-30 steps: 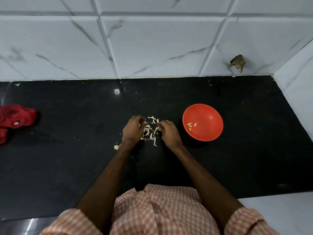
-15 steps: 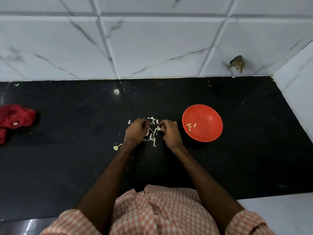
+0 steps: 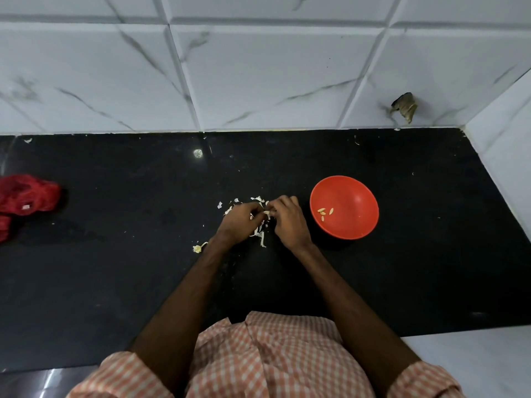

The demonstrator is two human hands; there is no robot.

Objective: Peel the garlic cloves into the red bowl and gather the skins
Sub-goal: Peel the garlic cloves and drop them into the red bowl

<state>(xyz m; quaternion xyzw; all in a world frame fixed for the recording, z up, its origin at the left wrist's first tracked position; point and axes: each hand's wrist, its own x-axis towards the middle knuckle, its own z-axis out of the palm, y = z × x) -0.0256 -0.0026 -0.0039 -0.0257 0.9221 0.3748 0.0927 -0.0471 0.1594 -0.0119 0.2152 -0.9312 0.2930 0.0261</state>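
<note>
Left hand (image 3: 240, 222), right hand (image 3: 288, 222) pinch clove (image 3: 267, 213) — skins (image 3: 262, 241), red bowl (image 3: 355, 225) beside.

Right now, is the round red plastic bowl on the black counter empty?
No, a few pale peeled garlic cloves lie inside the round red bowl.

The desk (image 3: 115, 282) is black, finely speckled stone with a dull sheen. The wall tiles (image 3: 258, 81) are glossy white with grey marble veining. The red bowl (image 3: 355, 225) looks like smooth, satin plastic. The garlic skins (image 3: 262, 241) are thin, dry and papery, as is the garlic clove (image 3: 267, 213). The shirt (image 3: 273, 354) is woven checked cloth, and the red bundle (image 3: 28, 193) looks like net-like fabric.
</note>
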